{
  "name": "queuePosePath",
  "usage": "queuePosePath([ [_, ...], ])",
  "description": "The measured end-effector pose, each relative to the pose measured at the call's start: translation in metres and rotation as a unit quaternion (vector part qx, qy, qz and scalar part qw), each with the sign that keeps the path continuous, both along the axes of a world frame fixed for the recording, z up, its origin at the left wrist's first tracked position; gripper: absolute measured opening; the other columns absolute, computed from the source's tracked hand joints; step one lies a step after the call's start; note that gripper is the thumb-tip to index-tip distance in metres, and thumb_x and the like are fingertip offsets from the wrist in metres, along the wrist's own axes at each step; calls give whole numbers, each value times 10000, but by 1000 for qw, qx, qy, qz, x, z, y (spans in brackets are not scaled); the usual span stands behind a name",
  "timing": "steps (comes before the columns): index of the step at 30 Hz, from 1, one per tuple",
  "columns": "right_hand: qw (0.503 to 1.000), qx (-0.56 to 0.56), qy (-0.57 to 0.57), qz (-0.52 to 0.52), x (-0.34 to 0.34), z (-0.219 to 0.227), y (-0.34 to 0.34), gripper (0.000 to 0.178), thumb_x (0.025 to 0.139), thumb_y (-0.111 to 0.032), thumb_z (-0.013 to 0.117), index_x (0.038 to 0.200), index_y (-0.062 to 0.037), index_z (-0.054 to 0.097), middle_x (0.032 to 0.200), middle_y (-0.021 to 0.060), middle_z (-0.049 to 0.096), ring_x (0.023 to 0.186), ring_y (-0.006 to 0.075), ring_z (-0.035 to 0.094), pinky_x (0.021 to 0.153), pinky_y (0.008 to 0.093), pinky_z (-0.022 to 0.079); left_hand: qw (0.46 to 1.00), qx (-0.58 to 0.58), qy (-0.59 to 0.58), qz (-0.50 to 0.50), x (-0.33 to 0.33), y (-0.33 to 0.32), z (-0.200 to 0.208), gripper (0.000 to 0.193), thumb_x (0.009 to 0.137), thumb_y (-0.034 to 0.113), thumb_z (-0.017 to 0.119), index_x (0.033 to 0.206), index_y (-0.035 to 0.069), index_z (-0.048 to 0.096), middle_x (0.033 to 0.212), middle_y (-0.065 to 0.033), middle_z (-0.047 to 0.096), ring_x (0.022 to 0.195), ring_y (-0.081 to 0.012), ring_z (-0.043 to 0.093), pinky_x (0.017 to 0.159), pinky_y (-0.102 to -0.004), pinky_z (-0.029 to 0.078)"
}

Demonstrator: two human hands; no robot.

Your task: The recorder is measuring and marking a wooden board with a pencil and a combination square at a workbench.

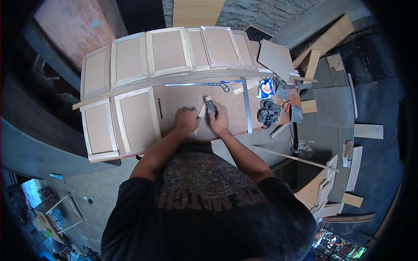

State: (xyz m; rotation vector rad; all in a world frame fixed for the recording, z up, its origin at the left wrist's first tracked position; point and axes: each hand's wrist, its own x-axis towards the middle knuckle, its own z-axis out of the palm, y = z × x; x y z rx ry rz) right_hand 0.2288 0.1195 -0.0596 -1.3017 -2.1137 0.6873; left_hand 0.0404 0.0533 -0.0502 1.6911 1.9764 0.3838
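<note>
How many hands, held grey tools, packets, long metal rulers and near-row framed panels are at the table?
Hands: 2 (left hand, right hand)
Grey held tool: 1
Packet: 1
Metal ruler: 1
Near-row framed panels: 2
Total: 7

Light was cool, moderate and mostly even; source lay out of view. Around the right hand (220, 120) and its grip, tabletop (176, 96) was clearly lit, shadows soft. Left hand (188, 120), just left of the grip, looked slightly blurred. Beyond the grip, door panels (169, 51) showed pale, their row bowed by the lens. Ruler (247, 106), right of it, had a dull sheen. Shirt (191, 230), bodyward, sank dark. Far left and bodyward, clutter (45, 224) smeared bluish. Corners were black.
</note>
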Motion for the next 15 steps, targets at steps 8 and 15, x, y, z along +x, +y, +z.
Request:
queuePosePath([
  [8, 997, 9, -68, 44, -23, 0, 2, 483, 957, -195, 702, 1430, -97, 678, 1039, 192, 596, 979, 394, 619, 892, 489, 529, 970, 85, -5, 226, 38, 3, -42, 602, 955, 369, 699, 1426, 22, 556, 1552, -225, 442, 1535, -462, 325, 1234, -663, 241],
  [15, 998, 22, -57, 13, -22, -5, -3, 520, 905, -190, 715, 1420, -125, 694, 1022, 167, 583, 972, 381, 612, 859, 505, 522, 797, 43, 155, 582, 75, 27, -76, 713, 975, 484, 640, 1497, 16, 505, 1604, -302, 414, 1542, -555, 307, 1240, -737, 227],
])
